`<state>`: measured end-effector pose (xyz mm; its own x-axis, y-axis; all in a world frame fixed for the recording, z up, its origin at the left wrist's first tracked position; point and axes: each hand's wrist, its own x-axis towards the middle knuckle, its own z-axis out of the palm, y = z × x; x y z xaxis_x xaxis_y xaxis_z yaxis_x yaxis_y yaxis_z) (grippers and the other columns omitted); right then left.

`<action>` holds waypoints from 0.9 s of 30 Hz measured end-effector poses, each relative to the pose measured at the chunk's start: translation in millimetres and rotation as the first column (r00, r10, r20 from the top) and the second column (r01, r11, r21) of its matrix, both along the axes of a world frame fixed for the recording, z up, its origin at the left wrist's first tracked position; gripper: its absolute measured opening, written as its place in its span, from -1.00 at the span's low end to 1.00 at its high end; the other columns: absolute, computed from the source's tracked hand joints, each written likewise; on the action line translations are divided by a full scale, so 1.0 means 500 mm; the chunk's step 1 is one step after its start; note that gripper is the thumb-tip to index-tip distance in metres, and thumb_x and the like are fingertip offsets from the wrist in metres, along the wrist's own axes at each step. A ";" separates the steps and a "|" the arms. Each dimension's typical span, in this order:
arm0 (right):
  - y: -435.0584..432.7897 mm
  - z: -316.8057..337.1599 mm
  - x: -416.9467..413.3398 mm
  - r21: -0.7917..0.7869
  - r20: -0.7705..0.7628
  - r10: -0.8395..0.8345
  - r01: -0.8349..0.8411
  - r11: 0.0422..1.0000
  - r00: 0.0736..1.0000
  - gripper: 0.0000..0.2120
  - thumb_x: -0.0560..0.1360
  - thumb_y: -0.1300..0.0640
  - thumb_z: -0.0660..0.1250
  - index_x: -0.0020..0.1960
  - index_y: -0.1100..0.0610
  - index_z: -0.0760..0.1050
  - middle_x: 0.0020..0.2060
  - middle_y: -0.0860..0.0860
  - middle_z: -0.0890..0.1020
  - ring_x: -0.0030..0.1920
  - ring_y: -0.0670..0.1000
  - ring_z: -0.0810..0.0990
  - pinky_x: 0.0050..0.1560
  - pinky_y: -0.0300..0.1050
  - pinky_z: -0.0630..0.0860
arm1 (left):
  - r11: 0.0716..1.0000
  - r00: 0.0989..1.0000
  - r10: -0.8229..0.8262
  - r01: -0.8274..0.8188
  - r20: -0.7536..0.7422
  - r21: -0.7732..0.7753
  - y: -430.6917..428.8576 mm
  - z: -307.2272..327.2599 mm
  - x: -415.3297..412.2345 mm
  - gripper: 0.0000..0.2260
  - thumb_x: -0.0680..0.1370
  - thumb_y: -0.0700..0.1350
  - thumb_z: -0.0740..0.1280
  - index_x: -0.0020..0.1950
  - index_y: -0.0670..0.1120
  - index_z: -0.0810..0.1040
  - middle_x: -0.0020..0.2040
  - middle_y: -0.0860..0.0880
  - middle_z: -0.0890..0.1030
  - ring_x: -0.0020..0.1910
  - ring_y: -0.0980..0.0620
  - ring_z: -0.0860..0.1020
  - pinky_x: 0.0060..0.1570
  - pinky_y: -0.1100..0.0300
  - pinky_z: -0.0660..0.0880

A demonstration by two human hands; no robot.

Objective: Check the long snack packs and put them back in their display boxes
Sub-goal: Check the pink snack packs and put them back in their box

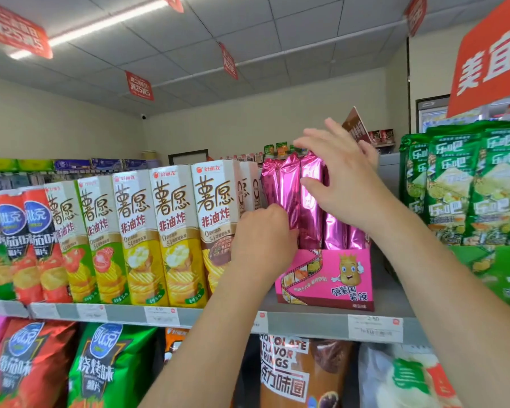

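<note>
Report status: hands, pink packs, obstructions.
Left hand grips a pink pack. Right hand open on packs. Packs upright in display box. Cartons close on left.

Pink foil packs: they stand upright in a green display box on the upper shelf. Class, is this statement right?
Not quite. The head view shows the pink foil packs standing upright in a pink display box, not a green one, on the upper shelf.

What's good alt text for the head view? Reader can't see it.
Two bare hands tend long magenta packs standing upright in a pink display box on a shop shelf: the left hand grips one low down, the right hand spreads open across their upper parts. Tall cartons stand left, green bags right.
</note>
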<state>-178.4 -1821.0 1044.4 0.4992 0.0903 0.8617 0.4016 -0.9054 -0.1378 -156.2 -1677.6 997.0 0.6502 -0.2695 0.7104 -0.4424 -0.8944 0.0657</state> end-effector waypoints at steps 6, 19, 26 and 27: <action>-0.005 -0.046 -0.062 0.080 0.024 -0.101 0.099 0.992 0.995 -0.44 0.49 0.16 0.36 0.44 -0.02 0.26 0.31 0.07 0.33 0.35 0.12 0.27 0.28 0.09 0.35 | 0.998 0.999 0.020 -0.017 0.050 -0.069 -0.010 -0.015 0.000 -0.55 0.56 -0.13 0.32 0.36 -0.18 0.21 -0.01 -0.16 0.62 -0.07 -0.20 0.63 -0.22 0.08 0.38; -0.029 -0.129 -0.144 -0.230 -0.316 -0.271 0.204 0.952 0.909 -0.78 0.51 -0.07 0.38 -0.15 -0.02 0.36 -0.06 -0.05 0.37 -0.14 0.01 0.51 -0.13 -0.03 0.48 | 0.936 0.924 -0.352 0.346 0.148 0.066 0.017 -0.089 -0.067 -0.64 0.47 0.03 0.43 0.26 0.05 0.58 0.01 -0.01 0.55 0.01 -0.08 0.46 0.02 0.04 0.49; 0.052 -0.140 -0.133 -0.110 -0.195 -0.072 0.051 0.993 0.978 -0.86 0.54 -0.03 0.32 -0.07 -0.01 0.62 -0.20 -0.07 0.46 -0.12 0.01 0.54 -0.12 -0.08 0.47 | 0.963 0.968 -0.243 0.233 0.060 0.138 0.072 -0.090 -0.074 -0.44 0.36 0.28 0.40 0.30 0.18 0.36 0.14 0.04 0.51 0.06 -0.05 0.52 -0.06 0.11 0.45; 0.059 -0.142 -0.132 -0.050 -0.190 0.001 -0.011 0.999 0.982 -0.88 0.55 0.03 0.32 -0.03 0.00 0.63 -0.18 -0.08 0.51 -0.12 -0.03 0.56 -0.09 -0.09 0.51 | 0.961 0.966 -0.257 0.253 0.032 0.109 0.079 -0.093 -0.073 -0.42 0.36 0.28 0.42 0.29 0.17 0.33 0.18 0.07 0.50 0.08 -0.02 0.53 -0.08 0.13 0.45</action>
